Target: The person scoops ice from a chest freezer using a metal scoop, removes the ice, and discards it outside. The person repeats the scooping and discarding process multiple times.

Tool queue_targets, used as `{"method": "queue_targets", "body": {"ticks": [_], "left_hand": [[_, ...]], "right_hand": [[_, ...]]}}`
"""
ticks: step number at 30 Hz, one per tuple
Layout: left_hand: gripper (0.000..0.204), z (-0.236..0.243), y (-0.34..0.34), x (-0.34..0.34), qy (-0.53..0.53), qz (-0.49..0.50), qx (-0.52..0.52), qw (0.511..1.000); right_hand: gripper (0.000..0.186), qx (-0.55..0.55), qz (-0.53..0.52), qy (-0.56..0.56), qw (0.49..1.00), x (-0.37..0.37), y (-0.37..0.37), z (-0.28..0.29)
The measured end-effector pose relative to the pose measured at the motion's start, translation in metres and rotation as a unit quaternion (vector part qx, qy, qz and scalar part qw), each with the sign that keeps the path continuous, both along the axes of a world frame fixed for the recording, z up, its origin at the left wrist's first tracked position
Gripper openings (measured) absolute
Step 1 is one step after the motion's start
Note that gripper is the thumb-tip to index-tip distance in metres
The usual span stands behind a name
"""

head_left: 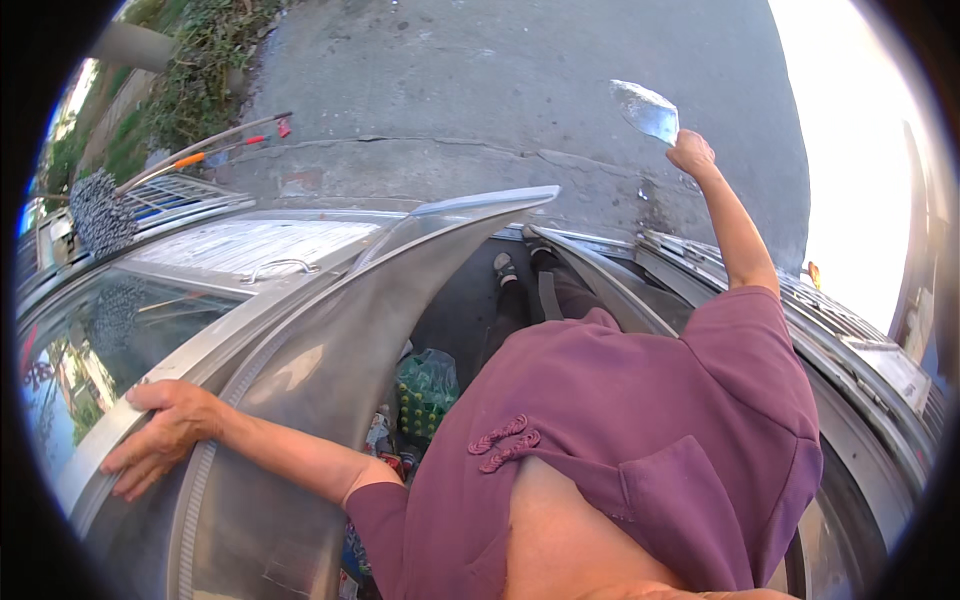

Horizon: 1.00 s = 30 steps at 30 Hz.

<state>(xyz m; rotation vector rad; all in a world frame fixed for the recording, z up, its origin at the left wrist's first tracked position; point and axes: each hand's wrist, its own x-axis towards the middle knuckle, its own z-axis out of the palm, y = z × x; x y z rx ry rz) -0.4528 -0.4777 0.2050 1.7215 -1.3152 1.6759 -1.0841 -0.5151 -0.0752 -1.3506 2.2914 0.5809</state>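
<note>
My right hand (691, 153) is stretched out far to the right over the pavement. It is closed around the narrow end of a shiny, silvery, partly see-through scoop-shaped thing (645, 110); its exact kind I cannot tell. At the left, my left hand (165, 435) lies across the metal door frame (205, 360) with its fingers spread and touching it. Beside that frame is a large grey curved panel (330, 330), its ribbed edge close to my left wrist.
Left of the doorway are a grey string mop (100, 215) and a stick with an orange grip (190, 160). By my feet stands a green-tinted plastic bag (428, 375) of bottles. Grey pavement (500, 80) spreads beyond the sill; metal grilles (850, 335) are at right.
</note>
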Motion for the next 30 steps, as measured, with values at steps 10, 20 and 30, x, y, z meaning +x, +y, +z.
{"method": "queue_targets", "body": {"ticks": [10,20,30], "left_hand": [[0.088,0.028,0.024,0.003,0.017,0.033,0.002,0.999],[0.089,0.028,0.028,0.007,0.051,0.039,-0.016,0.998],[0.091,0.03,0.026,-0.013,0.1,0.032,0.002,0.994]], "right_hand": [[0.053,0.062,-0.016,0.084,0.994,-0.088,0.136,0.01],[0.026,0.175,-0.019,0.087,0.981,-0.105,0.177,-0.005],[0.027,0.222,0.002,0.041,0.974,-0.099,0.175,-0.016]]}}
